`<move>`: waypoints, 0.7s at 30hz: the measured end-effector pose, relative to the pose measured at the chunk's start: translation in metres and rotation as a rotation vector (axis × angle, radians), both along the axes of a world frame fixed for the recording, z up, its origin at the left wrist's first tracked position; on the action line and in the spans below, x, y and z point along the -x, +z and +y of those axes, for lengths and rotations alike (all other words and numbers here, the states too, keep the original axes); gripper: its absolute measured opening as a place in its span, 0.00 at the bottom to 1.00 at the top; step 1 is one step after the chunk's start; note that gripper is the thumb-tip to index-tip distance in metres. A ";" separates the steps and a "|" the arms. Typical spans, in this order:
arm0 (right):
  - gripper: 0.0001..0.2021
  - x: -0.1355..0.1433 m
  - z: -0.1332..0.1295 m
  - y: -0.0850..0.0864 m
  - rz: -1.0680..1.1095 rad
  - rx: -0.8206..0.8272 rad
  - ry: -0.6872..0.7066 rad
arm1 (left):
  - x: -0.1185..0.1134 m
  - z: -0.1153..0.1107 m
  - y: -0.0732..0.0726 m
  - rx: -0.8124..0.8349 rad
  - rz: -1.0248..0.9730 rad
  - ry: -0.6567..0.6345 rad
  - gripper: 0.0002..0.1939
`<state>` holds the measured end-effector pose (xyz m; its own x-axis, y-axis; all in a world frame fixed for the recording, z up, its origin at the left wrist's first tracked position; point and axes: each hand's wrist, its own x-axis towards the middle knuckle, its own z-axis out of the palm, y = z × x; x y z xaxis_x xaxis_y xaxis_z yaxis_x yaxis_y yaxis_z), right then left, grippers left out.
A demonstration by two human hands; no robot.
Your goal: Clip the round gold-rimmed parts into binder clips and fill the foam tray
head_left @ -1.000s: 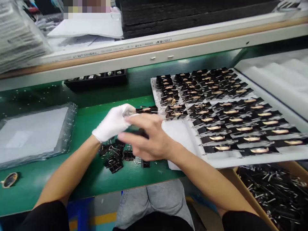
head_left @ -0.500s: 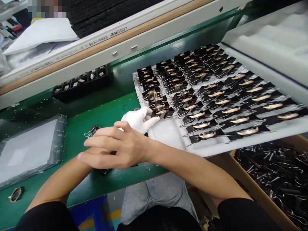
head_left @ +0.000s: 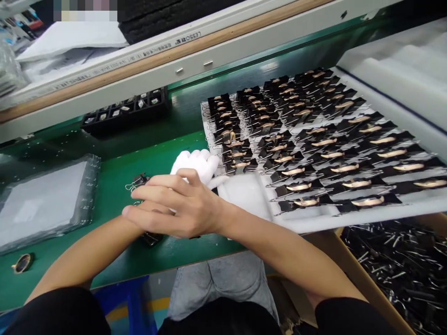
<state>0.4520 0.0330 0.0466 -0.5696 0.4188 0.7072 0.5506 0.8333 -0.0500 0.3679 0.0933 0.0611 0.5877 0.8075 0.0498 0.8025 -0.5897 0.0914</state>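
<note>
My left hand [head_left: 196,164], in a white glove, is at the left edge of a white foam tray [head_left: 244,193]. Its thumb is stretched out apart from the bent fingers, and no object shows between them. Bare, my right hand [head_left: 186,202] lies across the left wrist with its fingers loosely spread. Rows of black binder clips [head_left: 240,163] stand on the tray, each gripping a curved gold-coloured piece [head_left: 344,168]. More binder clips [head_left: 138,181] lie on the green table [head_left: 122,167], partly hidden behind the right hand.
A black compartment box [head_left: 125,111] stands under the shelf rail [head_left: 188,60]. Clear plastic trays [head_left: 45,200] are stacked at left, near a small round gold-rimmed piece [head_left: 23,264]. A carton of loose binder clips [head_left: 398,265] sits below right; white foam [head_left: 401,70] lies behind the tray.
My left hand has drawn back slightly from the nearest clip in the left row, its fingers now more bent. The right hand stays across the wrist. The view has shifted a little.
</note>
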 end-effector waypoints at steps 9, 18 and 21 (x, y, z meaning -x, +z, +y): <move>0.17 -0.008 0.005 -0.018 -0.016 0.257 -0.441 | 0.142 0.010 0.053 -0.361 -0.034 0.282 0.26; 0.16 -0.002 0.008 -0.060 -0.259 0.188 -0.368 | 0.328 -0.110 -0.051 -0.704 -0.056 0.748 0.33; 0.20 -0.005 0.015 -0.071 -0.226 0.177 -0.328 | 0.384 -0.135 -0.059 -0.750 -0.062 1.080 0.47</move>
<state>0.4572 0.0481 -0.0242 -0.5184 0.7069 0.4812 0.7980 0.6021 -0.0247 -0.0165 -0.0420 0.0022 -0.3516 0.6307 0.6918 0.9048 0.4184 0.0785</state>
